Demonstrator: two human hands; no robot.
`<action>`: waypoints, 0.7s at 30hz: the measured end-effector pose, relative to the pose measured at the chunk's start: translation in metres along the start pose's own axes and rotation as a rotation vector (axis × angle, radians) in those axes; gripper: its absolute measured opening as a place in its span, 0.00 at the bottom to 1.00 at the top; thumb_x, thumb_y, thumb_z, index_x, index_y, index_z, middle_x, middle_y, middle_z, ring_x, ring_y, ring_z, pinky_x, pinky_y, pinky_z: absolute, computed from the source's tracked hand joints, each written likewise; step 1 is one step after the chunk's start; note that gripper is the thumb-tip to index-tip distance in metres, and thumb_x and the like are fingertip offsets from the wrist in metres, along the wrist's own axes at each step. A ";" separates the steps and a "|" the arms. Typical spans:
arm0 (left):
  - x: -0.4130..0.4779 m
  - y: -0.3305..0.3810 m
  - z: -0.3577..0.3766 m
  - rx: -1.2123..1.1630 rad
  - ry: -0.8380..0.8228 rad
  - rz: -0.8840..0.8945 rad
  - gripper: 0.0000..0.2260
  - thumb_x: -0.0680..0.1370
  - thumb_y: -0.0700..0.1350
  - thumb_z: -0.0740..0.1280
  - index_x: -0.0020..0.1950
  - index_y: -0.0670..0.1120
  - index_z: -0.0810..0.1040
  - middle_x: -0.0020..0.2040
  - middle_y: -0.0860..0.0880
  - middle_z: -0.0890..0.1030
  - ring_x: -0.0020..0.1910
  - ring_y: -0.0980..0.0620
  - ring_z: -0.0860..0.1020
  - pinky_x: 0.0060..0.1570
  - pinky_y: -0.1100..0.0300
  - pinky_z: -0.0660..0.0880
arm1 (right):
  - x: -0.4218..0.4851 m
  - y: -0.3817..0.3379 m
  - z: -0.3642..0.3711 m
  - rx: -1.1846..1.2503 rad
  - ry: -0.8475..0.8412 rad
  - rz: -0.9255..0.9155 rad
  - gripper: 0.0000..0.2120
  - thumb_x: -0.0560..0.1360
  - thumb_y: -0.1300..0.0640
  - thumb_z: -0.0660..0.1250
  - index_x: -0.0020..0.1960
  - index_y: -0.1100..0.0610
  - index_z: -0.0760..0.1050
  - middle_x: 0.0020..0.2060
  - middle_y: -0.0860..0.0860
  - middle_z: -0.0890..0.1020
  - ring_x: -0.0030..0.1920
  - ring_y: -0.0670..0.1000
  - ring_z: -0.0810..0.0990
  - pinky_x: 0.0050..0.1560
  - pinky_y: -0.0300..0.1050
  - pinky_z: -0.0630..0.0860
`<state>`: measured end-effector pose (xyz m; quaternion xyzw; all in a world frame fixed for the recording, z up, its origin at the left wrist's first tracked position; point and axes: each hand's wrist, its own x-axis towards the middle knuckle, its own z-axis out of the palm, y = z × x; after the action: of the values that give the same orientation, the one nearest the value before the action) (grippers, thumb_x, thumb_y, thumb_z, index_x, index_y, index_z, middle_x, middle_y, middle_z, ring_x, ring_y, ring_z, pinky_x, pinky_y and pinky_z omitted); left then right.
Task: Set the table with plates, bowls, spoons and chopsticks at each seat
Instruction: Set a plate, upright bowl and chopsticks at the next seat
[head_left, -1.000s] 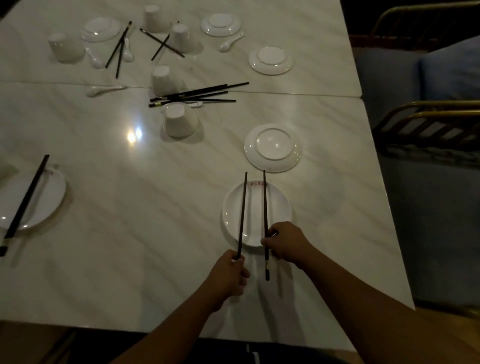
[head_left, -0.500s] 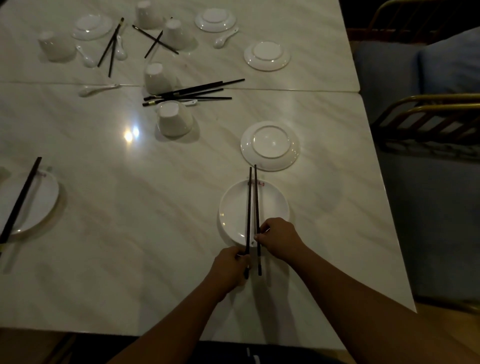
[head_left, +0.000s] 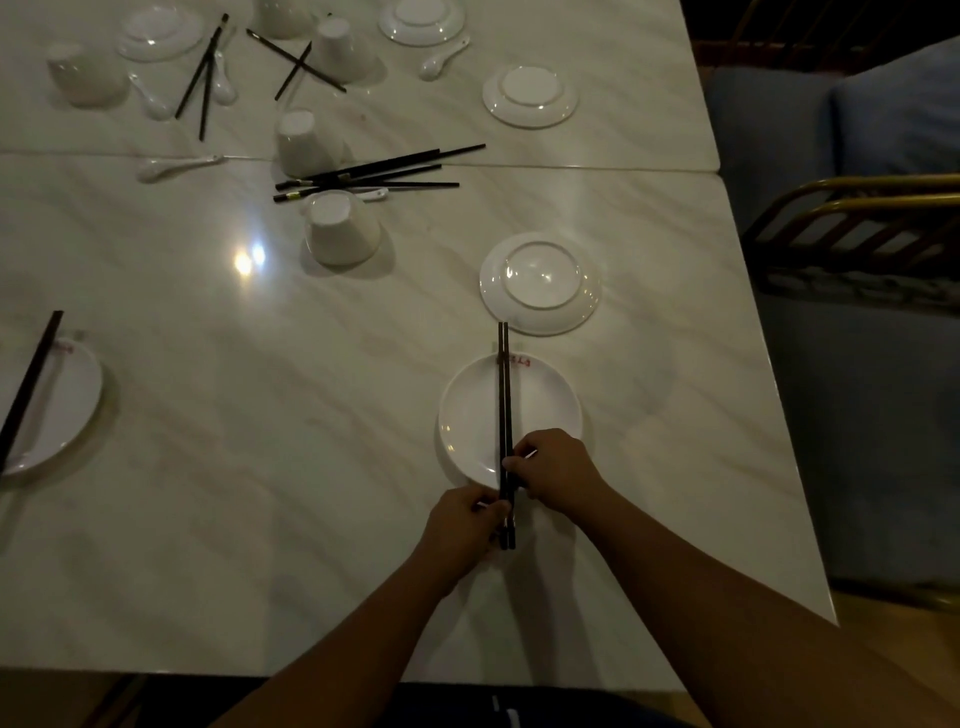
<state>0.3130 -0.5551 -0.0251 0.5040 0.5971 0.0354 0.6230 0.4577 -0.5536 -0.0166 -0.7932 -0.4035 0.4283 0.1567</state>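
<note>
Two hands, one pair. Left hand (head_left: 465, 525) pinches the chopsticks (head_left: 504, 405) near their butt ends; they lie together across the plate (head_left: 545, 400), tips past its far rim. Right hand (head_left: 558, 467) pinches them at the near rim. I judge the risk to be an uneven release, which could roll one stick off.

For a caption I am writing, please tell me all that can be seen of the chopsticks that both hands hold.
The chopsticks are two long, thin, dark sticks, close together and parallel. They lie across the middle of the white plate, far ends reaching past its rim, near ends over the table. The left hand and right hand both pinch them near those ends.
</note>
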 end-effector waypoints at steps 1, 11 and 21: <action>0.001 0.000 0.000 0.009 -0.006 0.005 0.06 0.78 0.44 0.65 0.49 0.45 0.80 0.39 0.45 0.81 0.36 0.50 0.80 0.37 0.59 0.78 | -0.001 0.000 0.000 -0.003 0.004 -0.002 0.10 0.74 0.53 0.69 0.49 0.59 0.81 0.44 0.54 0.83 0.42 0.52 0.83 0.49 0.48 0.81; 0.004 0.000 -0.002 0.016 -0.028 0.018 0.06 0.77 0.44 0.66 0.49 0.45 0.82 0.40 0.44 0.82 0.35 0.50 0.80 0.40 0.57 0.78 | -0.002 0.003 -0.001 0.026 0.011 0.029 0.09 0.74 0.53 0.69 0.49 0.58 0.81 0.44 0.54 0.84 0.43 0.51 0.83 0.51 0.50 0.81; -0.001 0.005 -0.005 0.059 -0.046 0.001 0.09 0.77 0.48 0.66 0.51 0.44 0.81 0.40 0.47 0.82 0.36 0.52 0.81 0.35 0.63 0.77 | -0.006 0.007 -0.007 -0.019 0.044 0.046 0.10 0.73 0.49 0.69 0.48 0.55 0.80 0.43 0.50 0.83 0.43 0.48 0.81 0.46 0.42 0.76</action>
<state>0.3118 -0.5508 -0.0197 0.5231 0.5831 0.0066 0.6215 0.4652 -0.5615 -0.0132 -0.8131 -0.3855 0.4104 0.1479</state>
